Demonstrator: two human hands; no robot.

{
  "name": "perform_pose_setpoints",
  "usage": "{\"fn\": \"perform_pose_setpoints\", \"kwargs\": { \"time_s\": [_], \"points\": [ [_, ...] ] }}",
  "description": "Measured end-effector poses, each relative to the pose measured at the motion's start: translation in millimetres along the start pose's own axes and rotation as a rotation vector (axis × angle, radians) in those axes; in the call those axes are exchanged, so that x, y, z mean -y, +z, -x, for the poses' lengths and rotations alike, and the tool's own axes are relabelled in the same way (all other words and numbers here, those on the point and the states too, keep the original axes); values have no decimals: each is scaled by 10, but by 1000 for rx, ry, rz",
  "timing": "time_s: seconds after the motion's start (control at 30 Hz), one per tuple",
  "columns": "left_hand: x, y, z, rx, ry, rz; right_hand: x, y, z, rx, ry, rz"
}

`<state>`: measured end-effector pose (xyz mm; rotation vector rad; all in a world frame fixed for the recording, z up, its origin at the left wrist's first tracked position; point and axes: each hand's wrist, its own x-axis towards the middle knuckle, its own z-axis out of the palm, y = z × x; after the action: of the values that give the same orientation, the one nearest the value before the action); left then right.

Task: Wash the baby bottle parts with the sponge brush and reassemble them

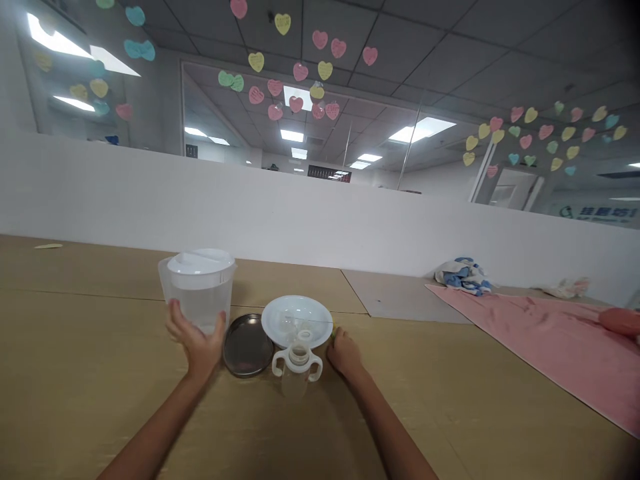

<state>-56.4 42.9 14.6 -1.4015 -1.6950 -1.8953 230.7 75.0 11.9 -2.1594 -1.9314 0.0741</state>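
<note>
Blue lettering (607,212) is blurred — the left hand (197,343) holds a pitcher (204,297).

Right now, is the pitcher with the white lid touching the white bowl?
Apart. The head view shows a strip of brown tabletop plainly between the pitcher and the white bowl, the metal tray lying partly between.

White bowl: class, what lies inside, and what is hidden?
Clear pieces show inside the white bowl, too faint to identify. The two-handled bottle covers part of its near side; anything there is hidden.
</note>
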Motion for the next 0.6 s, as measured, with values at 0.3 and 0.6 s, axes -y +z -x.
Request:
{"fn": "perform_pose_setpoints", "kwargs": {
  "time_s": [0.3,0.6],
  "points": [
    [-825,485,62,1065,284,145,-16,86,-58,14,-11,32],
    [-948,914,-8,1436,200,-130,-63,91,-25,-4,-40,34]
  ]
}}
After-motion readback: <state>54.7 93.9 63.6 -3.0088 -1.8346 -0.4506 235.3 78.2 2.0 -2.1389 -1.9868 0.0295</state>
